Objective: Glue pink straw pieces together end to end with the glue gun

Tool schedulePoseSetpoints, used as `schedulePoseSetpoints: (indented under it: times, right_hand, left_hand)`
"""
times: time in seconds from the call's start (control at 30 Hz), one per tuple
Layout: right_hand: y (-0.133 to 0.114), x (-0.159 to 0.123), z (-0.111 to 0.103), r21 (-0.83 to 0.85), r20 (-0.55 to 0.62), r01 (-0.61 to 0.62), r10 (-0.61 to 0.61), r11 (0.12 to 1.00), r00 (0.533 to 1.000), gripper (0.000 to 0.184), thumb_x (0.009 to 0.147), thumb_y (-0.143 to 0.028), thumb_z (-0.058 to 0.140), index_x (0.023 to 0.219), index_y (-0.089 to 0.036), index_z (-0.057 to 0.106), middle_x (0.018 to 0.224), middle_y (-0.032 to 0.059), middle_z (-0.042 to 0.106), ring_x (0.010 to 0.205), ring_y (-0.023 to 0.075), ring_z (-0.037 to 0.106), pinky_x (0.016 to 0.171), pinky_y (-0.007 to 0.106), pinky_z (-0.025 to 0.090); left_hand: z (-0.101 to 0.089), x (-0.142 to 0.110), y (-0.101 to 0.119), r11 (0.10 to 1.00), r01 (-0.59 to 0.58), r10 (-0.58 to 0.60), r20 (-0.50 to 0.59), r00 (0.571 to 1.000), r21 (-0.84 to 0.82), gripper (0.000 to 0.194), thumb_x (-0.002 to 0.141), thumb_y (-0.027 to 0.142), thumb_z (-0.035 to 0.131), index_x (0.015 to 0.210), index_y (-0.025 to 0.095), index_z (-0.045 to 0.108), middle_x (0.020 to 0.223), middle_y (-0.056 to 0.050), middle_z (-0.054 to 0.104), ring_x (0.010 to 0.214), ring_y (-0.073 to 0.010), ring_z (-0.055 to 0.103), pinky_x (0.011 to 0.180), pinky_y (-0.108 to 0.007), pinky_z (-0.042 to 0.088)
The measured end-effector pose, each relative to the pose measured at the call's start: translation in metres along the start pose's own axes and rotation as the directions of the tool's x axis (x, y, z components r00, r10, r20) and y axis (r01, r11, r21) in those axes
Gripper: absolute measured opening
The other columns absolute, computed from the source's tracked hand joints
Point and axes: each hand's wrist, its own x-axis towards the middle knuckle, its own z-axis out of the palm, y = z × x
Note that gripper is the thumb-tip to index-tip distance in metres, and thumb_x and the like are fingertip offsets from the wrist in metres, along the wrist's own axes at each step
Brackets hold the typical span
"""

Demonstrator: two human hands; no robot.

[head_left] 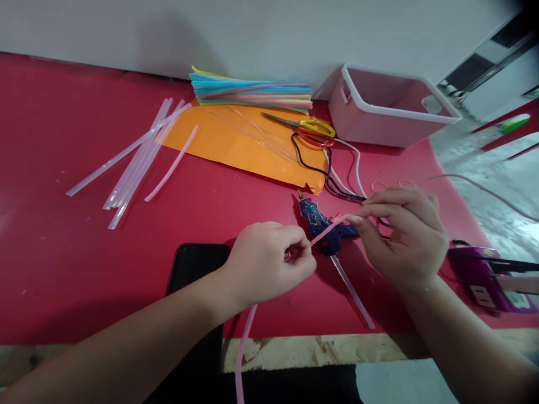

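Note:
A pink pipe cleaner [330, 229] runs between my two hands, and its long tail hangs below over the table edge. My left hand [272, 261] is closed round its middle, fingers curled in. With thumb and forefinger, my right hand [400, 233] pinches the upper end. Behind the strand lies a dark blue glue gun [314, 219], a clear glue stick [352, 292] poking out of its back. A black phone-like slab [197, 269] is partly covered by my left forearm. At left, a short pink pipe cleaner [172, 164] lies beside several glue sticks [137, 160].
A bundle of coloured pipe cleaners [252, 92] rests by the wall, with an orange envelope [240, 148] in front. Scissors [311, 129] lie on the envelope near black and white cords. At the right are a pink bin [374, 120] and a purple power strip [484, 280].

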Motion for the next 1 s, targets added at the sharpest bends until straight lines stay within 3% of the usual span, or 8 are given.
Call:
schedulePoseSetpoints:
  times: [0.2,0.33,0.4,0.47,0.57,0.67,0.87,1.0]
  right_hand:
    - [0.012,-0.002,0.002,-0.051,-0.052,-0.156,0.154,0.986,0.987,0.006,0.086,-0.029,0.075,0.084,-0.025,0.071,0.092,0.0058,0.071,0.091,0.0264,0.067,0.091,0.049,0.050]
    - [0.030,0.002,-0.001,0.012,-0.177,-0.308,0.305,0.951,0.936,0.015,0.089,-0.034,0.069,0.081,-0.021,0.071,0.088,0.0086,0.070,0.085,0.0250,0.066,0.084,0.046,0.052]
    - [0.037,0.004,-0.004,0.113,-0.024,-0.271,0.275,0.956,0.961,0.015,0.091,-0.032,0.063,0.085,-0.022,0.071,0.090,0.0086,0.072,0.088,0.0250,0.068,0.086,0.046,0.053]
    - [0.041,0.005,-0.006,0.159,0.211,-0.180,0.145,0.971,0.967,0.015,0.088,-0.029,0.062,0.098,-0.022,0.071,0.102,0.0094,0.074,0.099,0.0272,0.069,0.093,0.048,0.053]
    - [0.042,0.003,-0.005,0.148,0.501,-0.066,-0.017,0.987,0.865,0.042,0.080,-0.023,0.058,0.121,-0.022,0.064,0.124,0.0125,0.070,0.116,0.0321,0.065,0.101,0.054,0.051]
    - [0.040,-0.002,0.001,0.132,0.587,-0.024,-0.058,0.991,0.807,0.052,0.073,-0.019,0.057,0.125,-0.021,0.061,0.126,0.0134,0.067,0.116,0.0327,0.065,0.100,0.054,0.052]
    - [0.034,-0.005,0.010,-0.038,0.445,-0.015,0.031,0.999,0.895,0.044,0.063,-0.012,0.058,0.106,-0.022,0.065,0.096,0.0085,0.073,0.088,0.0273,0.069,0.078,0.041,0.055]
    - [0.044,-0.011,0.000,0.016,0.256,-0.204,0.193,0.979,0.947,0.038,0.070,-0.024,0.065,0.108,-0.022,0.063,0.080,0.0024,0.071,0.063,0.0190,0.063,0.060,0.032,0.049]
  left_hand:
    - [-0.002,0.002,0.000,0.980,0.114,-0.105,0.065,0.992,-0.165,0.008,0.075,0.017,0.064,0.068,0.016,0.067,0.061,0.003,0.064,0.056,-0.0081,0.056,0.057,-0.021,0.041]
    - [-0.008,0.005,0.004,0.894,0.292,-0.263,0.128,0.956,-0.340,0.009,0.077,0.019,0.066,0.068,0.016,0.067,0.060,0.003,0.064,0.055,-0.0075,0.054,0.054,-0.019,0.041]
    - [-0.012,0.009,0.005,0.802,0.395,-0.345,0.191,0.919,-0.449,0.015,0.081,0.022,0.065,0.068,0.016,0.068,0.062,0.001,0.068,0.052,-0.0069,0.052,0.052,-0.020,0.041]
    - [-0.016,0.012,0.005,0.707,0.417,-0.377,0.194,0.906,-0.571,0.016,0.081,0.022,0.067,0.066,0.017,0.067,0.062,0.002,0.070,0.054,-0.0062,0.055,0.055,-0.019,0.043]
    - [-0.019,0.017,0.004,0.550,0.432,-0.426,0.205,0.881,-0.714,0.014,0.079,0.021,0.069,0.066,0.018,0.068,0.057,0.003,0.069,0.054,-0.0057,0.054,0.055,-0.018,0.043]
    - [-0.020,0.020,0.004,0.460,0.421,-0.426,0.221,0.877,-0.782,0.013,0.076,0.020,0.069,0.064,0.018,0.068,0.054,0.004,0.067,0.049,-0.0053,0.050,0.050,-0.018,0.038]
    - [-0.020,0.021,0.001,0.490,0.406,-0.427,0.194,0.883,-0.771,0.015,0.074,0.023,0.071,0.061,0.018,0.065,0.054,0.003,0.064,0.047,-0.0064,0.047,0.046,-0.022,0.036]
    - [-0.021,0.021,-0.003,0.448,0.390,-0.410,0.202,0.889,-0.805,0.018,0.075,0.025,0.070,0.059,0.018,0.063,0.052,0.004,0.060,0.048,-0.0068,0.048,0.049,-0.022,0.038]
